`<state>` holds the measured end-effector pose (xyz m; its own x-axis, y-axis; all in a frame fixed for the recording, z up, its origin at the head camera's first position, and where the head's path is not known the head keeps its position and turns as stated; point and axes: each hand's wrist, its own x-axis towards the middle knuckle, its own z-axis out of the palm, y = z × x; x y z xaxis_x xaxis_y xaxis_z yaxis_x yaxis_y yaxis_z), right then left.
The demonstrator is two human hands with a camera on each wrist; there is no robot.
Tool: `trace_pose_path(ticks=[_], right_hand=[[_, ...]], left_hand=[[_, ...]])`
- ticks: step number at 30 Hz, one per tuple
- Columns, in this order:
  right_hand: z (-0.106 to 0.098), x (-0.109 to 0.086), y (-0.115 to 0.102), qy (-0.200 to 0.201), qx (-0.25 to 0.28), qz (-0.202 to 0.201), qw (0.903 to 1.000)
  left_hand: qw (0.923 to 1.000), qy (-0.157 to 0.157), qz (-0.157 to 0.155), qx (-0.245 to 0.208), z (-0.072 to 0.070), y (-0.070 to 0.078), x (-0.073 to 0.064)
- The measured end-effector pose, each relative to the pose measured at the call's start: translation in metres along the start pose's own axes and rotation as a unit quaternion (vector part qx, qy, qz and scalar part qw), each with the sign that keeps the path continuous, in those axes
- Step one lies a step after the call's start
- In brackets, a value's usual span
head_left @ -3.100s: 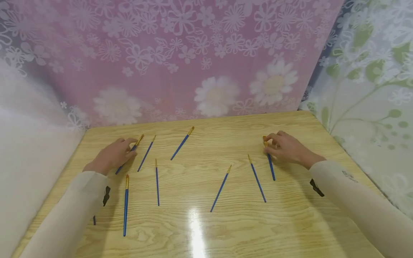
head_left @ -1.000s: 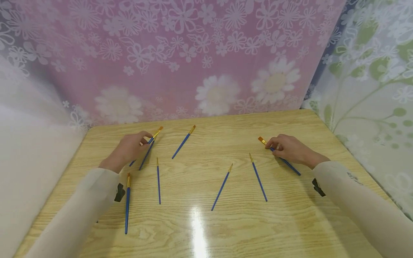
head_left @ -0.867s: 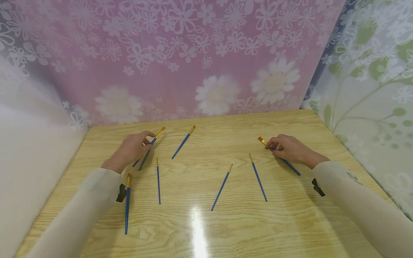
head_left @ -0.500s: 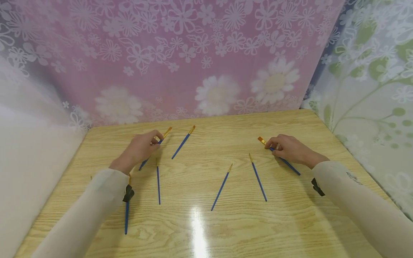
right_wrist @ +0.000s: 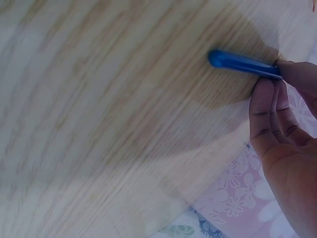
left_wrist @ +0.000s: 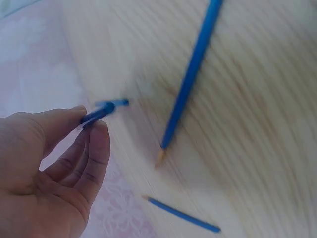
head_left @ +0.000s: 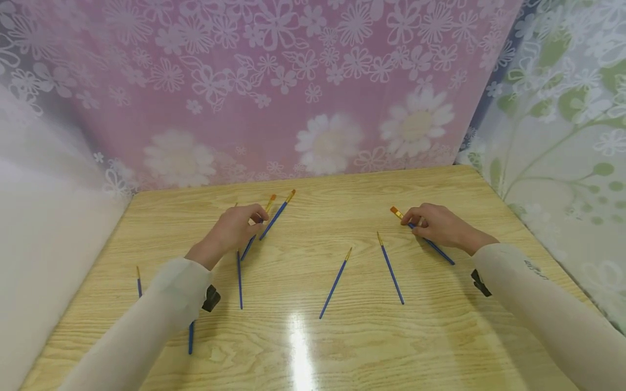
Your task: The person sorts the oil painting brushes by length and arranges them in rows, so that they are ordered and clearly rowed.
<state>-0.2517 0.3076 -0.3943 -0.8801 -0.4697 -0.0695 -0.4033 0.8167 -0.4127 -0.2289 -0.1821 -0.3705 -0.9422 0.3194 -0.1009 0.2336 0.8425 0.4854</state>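
My left hand pinches a blue-handled flat paintbrush between thumb and fingertips, its orange bristles pointing away. That brush lies close beside another flat paintbrush on the table. In the left wrist view, the pinched paintbrush is seen nearly end-on. Over on the right, my right hand grips a second flat paintbrush near its gold ferrule, handle slanting back toward me. The right wrist view shows this paintbrush's handle between thumb and fingers. A thin paintbrush is mostly hidden behind my left hand.
Thin paintbrushes lie spread on the wooden table, one partly under my left wrist. My left sleeve covers parts of two others. A pink flowered curtain hangs along the far edge.
My left hand has carried its paintbrush rightward, past the thin one, up to the other flat paintbrush. My right hand turned its paintbrush to a slant earlier and has since held still.
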Motion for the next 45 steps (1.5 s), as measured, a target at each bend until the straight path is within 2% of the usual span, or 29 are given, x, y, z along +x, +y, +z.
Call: trace_pose_path(ticks=[8,15,26,37,45], right_hand=[[-0.002,0.001,-0.001,-0.001,0.001,-0.002,1.0000],[-0.001,0.000,-0.001,-0.004,0.006,0.000,1.0000],[-0.001,-0.001,-0.001,-0.002,0.003,-0.001,1.0000],[0.000,0.000,-0.001,-0.003,0.001,-0.003,1.0000],[-0.001,0.000,-0.002,-0.006,0.001,-0.003,1.0000]], left_hand=[[0.9998,-0.007,0.000,-0.020,0.011,0.019,0.005],[0.9995,-0.019,0.014,-0.022,0.024,0.030,0.013],[0.9989,-0.018,0.039,-0.021,0.040,0.052,0.019],[0.9987,-0.020,0.046,-0.001,0.058,0.058,0.025],[0.9993,-0.022,0.032,0.004,0.065,0.061,0.024]])
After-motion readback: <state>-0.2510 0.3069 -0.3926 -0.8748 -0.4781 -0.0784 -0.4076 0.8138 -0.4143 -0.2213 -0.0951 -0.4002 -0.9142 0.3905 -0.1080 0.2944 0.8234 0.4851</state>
